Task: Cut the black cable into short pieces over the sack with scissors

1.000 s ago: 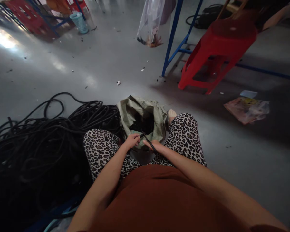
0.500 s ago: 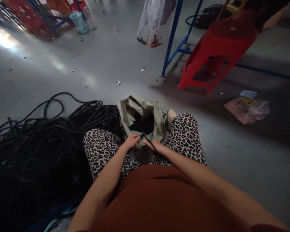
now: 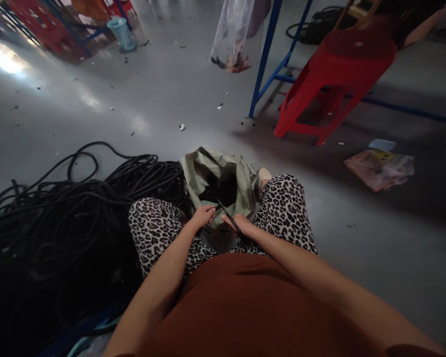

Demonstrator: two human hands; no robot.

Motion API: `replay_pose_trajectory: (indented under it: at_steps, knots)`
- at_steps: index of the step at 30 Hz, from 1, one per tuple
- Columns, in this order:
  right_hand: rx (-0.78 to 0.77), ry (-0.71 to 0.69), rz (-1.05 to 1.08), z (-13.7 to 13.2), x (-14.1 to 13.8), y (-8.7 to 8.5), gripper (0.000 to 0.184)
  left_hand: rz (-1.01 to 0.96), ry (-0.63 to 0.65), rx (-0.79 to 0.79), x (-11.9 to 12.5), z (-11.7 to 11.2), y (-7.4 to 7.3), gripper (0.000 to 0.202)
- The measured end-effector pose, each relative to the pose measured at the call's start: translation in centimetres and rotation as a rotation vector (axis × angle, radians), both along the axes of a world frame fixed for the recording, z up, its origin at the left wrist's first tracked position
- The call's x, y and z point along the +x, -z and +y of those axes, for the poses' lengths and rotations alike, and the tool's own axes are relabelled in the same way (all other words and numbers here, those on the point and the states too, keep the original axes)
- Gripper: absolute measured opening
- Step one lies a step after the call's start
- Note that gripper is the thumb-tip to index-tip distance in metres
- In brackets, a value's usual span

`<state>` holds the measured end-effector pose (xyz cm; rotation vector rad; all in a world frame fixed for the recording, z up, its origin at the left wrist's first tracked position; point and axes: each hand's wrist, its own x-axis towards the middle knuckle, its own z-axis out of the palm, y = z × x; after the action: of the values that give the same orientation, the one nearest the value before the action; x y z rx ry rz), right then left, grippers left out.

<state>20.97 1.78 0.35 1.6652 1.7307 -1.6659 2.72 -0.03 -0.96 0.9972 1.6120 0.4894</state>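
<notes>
My left hand [image 3: 203,216] is closed on a thin black cord [image 3: 218,208], whose short end sticks out to the right of the fingers. In my right hand [image 3: 240,224] is a pair of scissors [image 3: 230,218] with dark handles. Its blades point up and left and meet the cord's end; whether they are parted is too small to tell. Both hands are over the near rim of a pale green woven sack [image 3: 246,191]. Inside the open sack lie many small black pieces [image 3: 226,192], too dark to make out singly.
A large tangled heap of black cord [image 3: 85,198] covers the floor at left. A red plastic stool [image 3: 351,64] and a blue metal frame [image 3: 262,64] stand at upper right. Plastic packets [image 3: 381,168] lie at right; a light blue basket [image 3: 122,33] stands far left.
The scissors have turned slightly in my right hand, and their blades show more clearly beside the cord's end. My left hand keeps its hold in nearly the same place.
</notes>
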Motion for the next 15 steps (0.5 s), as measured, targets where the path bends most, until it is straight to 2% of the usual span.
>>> replay_pose_trajectory:
  at_steps: [11,15]
  knots:
    - [-0.043,-0.009,0.045,0.2,-0.2,-0.9,0.059,0.085,0.059,0.034,-0.6,-0.2,0.0,0.025]
    - [-0.061,0.023,0.037,0.1,-0.2,-0.8,0.063,0.086,0.048,0.028,-0.5,-0.1,-0.4,0.025]
